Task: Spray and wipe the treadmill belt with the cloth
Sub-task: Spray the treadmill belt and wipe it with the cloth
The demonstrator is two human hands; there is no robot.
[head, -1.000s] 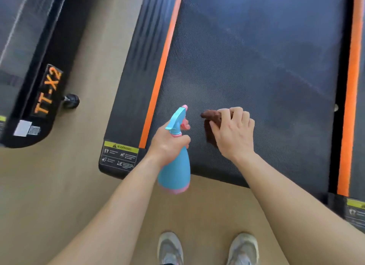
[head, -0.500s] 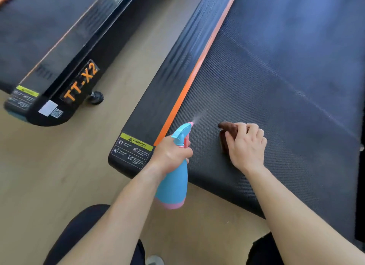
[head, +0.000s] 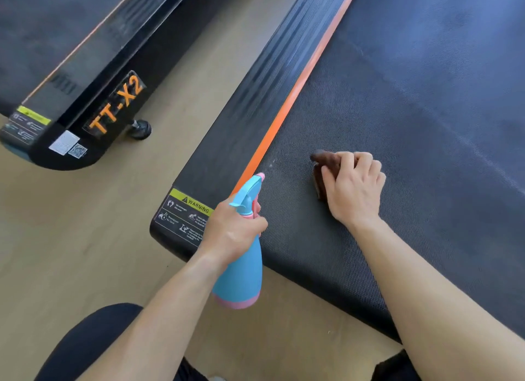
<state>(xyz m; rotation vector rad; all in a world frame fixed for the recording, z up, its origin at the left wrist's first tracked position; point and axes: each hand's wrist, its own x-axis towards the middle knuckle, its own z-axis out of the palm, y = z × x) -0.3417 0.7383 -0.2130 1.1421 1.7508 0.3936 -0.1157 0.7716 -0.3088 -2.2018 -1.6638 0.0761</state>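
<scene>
Two hands in use. Left hand (head: 233, 230): wrapped round the neck of a blue-and-pink spray bottle (head: 241, 272), nozzle aimed ahead of the knuckles over the treadmill belt (head: 397, 110). Right hand (head: 352, 190): fingers curled on a brown cloth (head: 324, 164), bunched under the fingertips and pressed to the belt. Orange stripe (head: 298, 96), warning label (head: 187, 213): just left of the bottle grip

Person: dress and limbs
left hand (head: 233, 230) and right hand (head: 352, 190) bare; forearms (head: 159, 304) bare; black trousers (head: 85, 341) over both knees
</scene>
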